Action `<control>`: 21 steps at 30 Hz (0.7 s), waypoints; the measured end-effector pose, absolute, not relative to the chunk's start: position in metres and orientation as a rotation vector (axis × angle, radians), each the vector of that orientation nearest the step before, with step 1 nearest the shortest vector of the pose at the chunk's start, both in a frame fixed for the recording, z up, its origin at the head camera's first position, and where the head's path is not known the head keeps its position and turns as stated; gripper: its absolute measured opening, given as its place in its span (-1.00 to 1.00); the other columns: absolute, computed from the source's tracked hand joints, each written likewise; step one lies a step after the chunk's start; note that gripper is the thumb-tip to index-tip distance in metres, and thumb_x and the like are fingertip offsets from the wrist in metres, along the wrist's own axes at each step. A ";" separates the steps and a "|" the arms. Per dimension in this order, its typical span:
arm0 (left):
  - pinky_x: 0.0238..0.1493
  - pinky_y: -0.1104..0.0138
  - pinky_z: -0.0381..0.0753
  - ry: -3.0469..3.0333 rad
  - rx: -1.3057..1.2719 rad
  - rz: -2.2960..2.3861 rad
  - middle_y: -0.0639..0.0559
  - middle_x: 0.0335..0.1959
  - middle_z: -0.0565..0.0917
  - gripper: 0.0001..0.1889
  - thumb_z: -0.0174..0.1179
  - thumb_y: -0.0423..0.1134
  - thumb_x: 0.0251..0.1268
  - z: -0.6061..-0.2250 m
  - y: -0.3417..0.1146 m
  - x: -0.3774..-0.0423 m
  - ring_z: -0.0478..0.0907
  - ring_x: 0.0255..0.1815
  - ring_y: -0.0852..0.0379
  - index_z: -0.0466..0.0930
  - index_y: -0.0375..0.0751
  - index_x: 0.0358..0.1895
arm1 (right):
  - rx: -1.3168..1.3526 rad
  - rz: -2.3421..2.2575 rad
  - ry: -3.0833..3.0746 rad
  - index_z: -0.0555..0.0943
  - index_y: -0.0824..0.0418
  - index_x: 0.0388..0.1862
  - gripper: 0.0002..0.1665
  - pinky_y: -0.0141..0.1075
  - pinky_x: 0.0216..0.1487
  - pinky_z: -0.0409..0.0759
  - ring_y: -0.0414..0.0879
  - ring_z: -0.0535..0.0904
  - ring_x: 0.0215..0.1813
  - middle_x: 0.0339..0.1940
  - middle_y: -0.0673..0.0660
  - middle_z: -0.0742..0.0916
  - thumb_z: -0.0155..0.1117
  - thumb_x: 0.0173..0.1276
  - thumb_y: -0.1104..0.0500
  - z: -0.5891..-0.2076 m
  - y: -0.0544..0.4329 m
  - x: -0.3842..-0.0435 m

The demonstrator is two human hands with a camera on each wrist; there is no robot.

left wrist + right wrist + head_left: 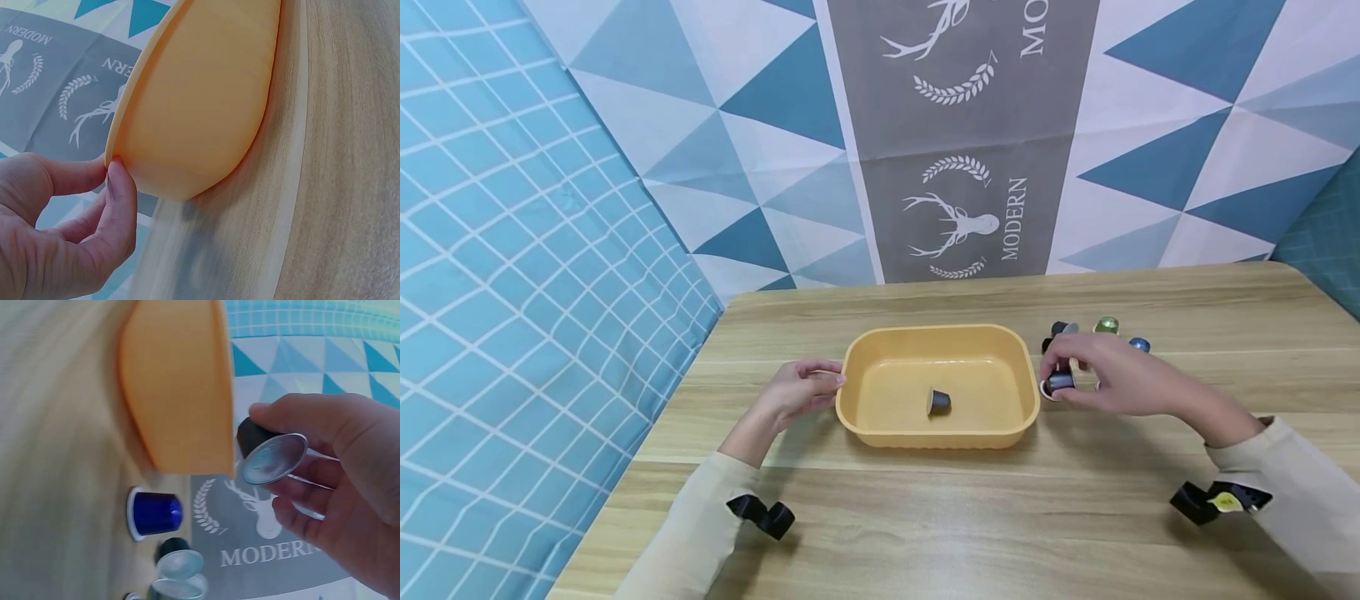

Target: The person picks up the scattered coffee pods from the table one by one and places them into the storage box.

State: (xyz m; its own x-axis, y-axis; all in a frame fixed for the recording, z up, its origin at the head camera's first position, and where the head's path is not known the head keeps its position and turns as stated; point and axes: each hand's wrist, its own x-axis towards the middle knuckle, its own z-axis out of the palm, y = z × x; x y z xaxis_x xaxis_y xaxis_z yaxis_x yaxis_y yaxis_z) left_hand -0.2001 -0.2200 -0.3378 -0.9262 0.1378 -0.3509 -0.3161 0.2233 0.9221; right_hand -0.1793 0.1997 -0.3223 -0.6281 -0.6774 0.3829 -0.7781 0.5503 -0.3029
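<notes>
Tray (pixel 940 440) held at rim by left hand (pixel 799 392), dark capsule (pixel 1061 381) in right hand (pixel 1111 375).
Head: left grip at left end of yellow tray, right grip just beside right end, second capsule (pixel 939 403) lying inside tray, green capsule (pixel 1107 325) on desk (pixel 970 517) near right hand. Left wrist: grip pinching tray rim. Right wrist: grip pinching dark capsule, silver lid (pixel 275 459) showing; deep-blue capsule (pixel 157 513) on desk near tray.
</notes>
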 end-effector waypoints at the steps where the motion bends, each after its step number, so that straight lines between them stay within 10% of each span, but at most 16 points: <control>1: -0.20 0.46 0.68 2.147 -0.167 1.749 0.04 -0.25 0.65 -0.57 0.18 -0.39 0.30 -0.338 -0.220 -0.200 0.61 -0.31 0.29 0.39 -0.49 0.19 | 1.227 0.670 -2.575 0.60 -0.01 -0.29 -0.65 -0.40 -0.33 0.57 -0.43 0.44 -0.30 -0.35 -0.25 0.59 0.53 0.00 0.29 -0.321 0.199 -0.180; 21: -0.20 0.46 0.68 2.144 -0.185 1.761 0.01 -0.22 0.65 -0.59 0.18 -0.40 0.29 -0.338 -0.219 -0.199 0.61 -0.29 0.26 0.40 -0.47 0.18 | 1.308 0.732 -2.702 0.59 -0.01 -0.30 -0.75 -0.45 -0.35 0.53 -0.28 0.45 -0.33 -0.38 -0.17 0.59 0.42 0.12 0.29 -0.293 0.176 -0.192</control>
